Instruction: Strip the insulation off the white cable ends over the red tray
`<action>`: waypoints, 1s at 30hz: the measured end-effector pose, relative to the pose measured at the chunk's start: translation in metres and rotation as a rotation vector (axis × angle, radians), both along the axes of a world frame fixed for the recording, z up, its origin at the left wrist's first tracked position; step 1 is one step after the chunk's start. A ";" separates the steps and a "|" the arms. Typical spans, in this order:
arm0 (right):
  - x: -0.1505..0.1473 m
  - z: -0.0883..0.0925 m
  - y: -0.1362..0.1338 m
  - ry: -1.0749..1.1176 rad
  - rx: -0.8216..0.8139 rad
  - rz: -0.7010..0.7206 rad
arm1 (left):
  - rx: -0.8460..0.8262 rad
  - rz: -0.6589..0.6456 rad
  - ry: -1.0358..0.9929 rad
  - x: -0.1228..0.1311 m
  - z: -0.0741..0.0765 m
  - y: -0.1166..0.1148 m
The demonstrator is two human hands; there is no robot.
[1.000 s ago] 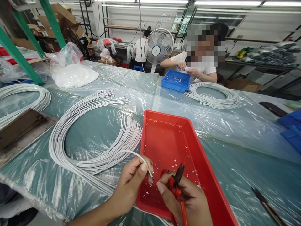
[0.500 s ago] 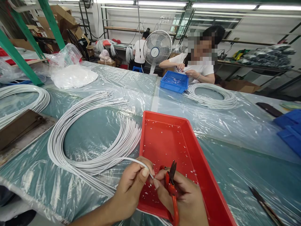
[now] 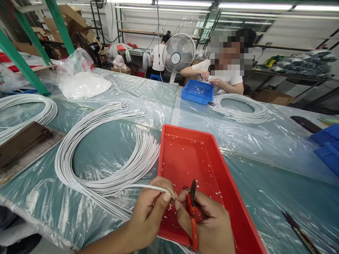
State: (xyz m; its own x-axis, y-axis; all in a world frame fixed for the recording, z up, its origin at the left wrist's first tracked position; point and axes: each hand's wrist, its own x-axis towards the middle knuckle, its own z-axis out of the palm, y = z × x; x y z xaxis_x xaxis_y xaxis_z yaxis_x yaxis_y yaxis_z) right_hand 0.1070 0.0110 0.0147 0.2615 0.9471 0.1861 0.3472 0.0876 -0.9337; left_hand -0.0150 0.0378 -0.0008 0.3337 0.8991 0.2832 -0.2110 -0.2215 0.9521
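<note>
My left hand (image 3: 150, 215) pinches a white cable (image 3: 149, 186) close to its end, thumb against the fingers. That cable bends out of the large coil of white cables (image 3: 65, 151) lying on the table. Red-handled wire cutters (image 3: 192, 208) rest in my right hand (image 3: 212, 222), dark jaws pointing up. The right thumb and forefinger meet at the cable's tip, which they largely hide. Both hands are over the near part of a red tray (image 3: 227, 169), where small white scraps lie scattered.
Dark tweezers-like tools (image 3: 298, 227) lie at the right. A brown block on a board (image 3: 25, 143) and another cable coil (image 3: 50, 109) are at the left. Across the table, a person works over a blue bin (image 3: 197, 98) beside a white coil (image 3: 261, 113). A fan (image 3: 178, 53) stands behind.
The cable between my hands has become flatter, with its end shifted slightly right. The cutters have turned a little more upright in my right hand.
</note>
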 end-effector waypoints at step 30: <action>0.028 -0.006 -0.007 -0.350 0.301 0.139 | -0.467 0.042 -0.190 0.006 -0.002 0.008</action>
State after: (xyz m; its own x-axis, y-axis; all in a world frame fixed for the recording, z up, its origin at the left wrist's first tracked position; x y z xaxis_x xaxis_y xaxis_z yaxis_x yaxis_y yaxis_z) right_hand 0.1350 0.0041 0.0089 0.0084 0.8591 0.5117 0.6021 0.4042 -0.6885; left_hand -0.0093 0.0454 -0.0029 0.2765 0.9558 -0.1002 -0.3901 0.2069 0.8972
